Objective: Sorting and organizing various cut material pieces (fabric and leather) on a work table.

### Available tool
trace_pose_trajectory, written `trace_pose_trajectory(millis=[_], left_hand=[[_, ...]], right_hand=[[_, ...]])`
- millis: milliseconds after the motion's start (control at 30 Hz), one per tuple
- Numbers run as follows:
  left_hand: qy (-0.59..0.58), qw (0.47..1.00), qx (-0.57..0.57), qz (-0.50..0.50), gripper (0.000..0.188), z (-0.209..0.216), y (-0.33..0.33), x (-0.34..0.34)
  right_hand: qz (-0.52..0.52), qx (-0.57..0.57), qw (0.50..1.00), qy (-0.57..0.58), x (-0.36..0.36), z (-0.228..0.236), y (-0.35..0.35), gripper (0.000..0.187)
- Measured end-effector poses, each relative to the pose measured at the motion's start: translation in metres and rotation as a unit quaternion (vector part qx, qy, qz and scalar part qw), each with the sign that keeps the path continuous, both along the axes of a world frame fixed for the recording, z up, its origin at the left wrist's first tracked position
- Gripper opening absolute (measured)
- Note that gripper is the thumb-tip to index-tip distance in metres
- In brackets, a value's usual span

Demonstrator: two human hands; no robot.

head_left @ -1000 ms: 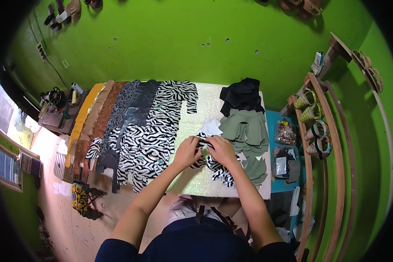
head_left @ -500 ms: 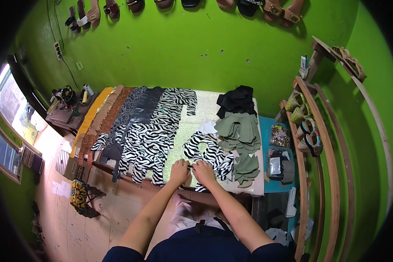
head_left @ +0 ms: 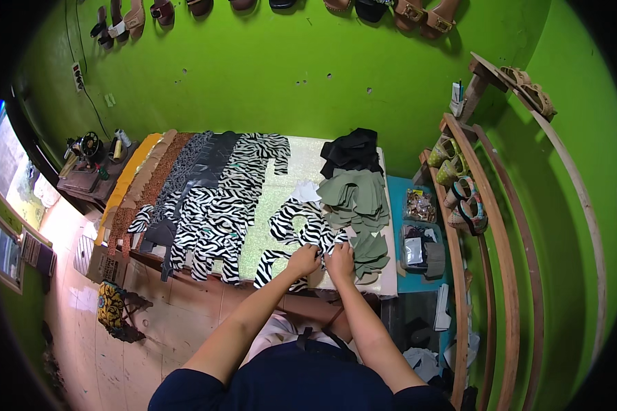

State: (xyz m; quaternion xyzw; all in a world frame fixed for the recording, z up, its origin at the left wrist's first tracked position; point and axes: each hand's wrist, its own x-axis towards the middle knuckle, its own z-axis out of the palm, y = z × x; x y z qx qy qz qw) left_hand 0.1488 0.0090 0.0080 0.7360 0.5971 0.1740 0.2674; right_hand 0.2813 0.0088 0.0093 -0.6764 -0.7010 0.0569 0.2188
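Note:
Both of my hands are at the table's near edge, fingers curled in and close together. My left hand (head_left: 304, 261) and my right hand (head_left: 340, 263) pinch a zebra-print fabric piece (head_left: 333, 240), partly hidden under the fingers. Beyond them a curved zebra-print cutout (head_left: 291, 220) lies flat. Another angular zebra cutout (head_left: 269, 266) rests beside my left wrist, which covers part of it. Olive-green fabric pieces (head_left: 354, 198) are heaped just past my right hand, with more green pieces (head_left: 369, 255) beside it. A white scrap (head_left: 306, 192) touches the green heap.
Overlapping zebra pieces (head_left: 209, 229) cover the table's left middle, followed by grey, brown and yellow rows (head_left: 134, 168). Black fabric (head_left: 352, 152) sits at the back right. To the right are plastic containers (head_left: 421, 250) and a wooden rack (head_left: 490, 198) with sandals. A sewing machine (head_left: 87, 147) stands far left.
My hands have moved rightward, onto the zebra fabric near the green pieces. An angular zebra cutout now shows flat by the near edge, left of my wrist. The whole view has shifted slightly.

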Motion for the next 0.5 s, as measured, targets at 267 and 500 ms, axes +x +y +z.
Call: trace_pose_trajectory(millis=[267, 500], left_hand=[[-0.095, 0.995, -0.033, -0.020, 0.029, -0.004, 0.010, 0.005], [-0.417, 0.864, -0.268, 0.093, 0.043, 0.025, 0.014, 0.008]], right_hand=[[0.003, 0.020, 1.000, -0.002, 0.019, -0.004, 0.009, 0.013], [-0.038, 0.198, 0.976, 0.084, 0.037, 0.040, 0.001, 0.014]])
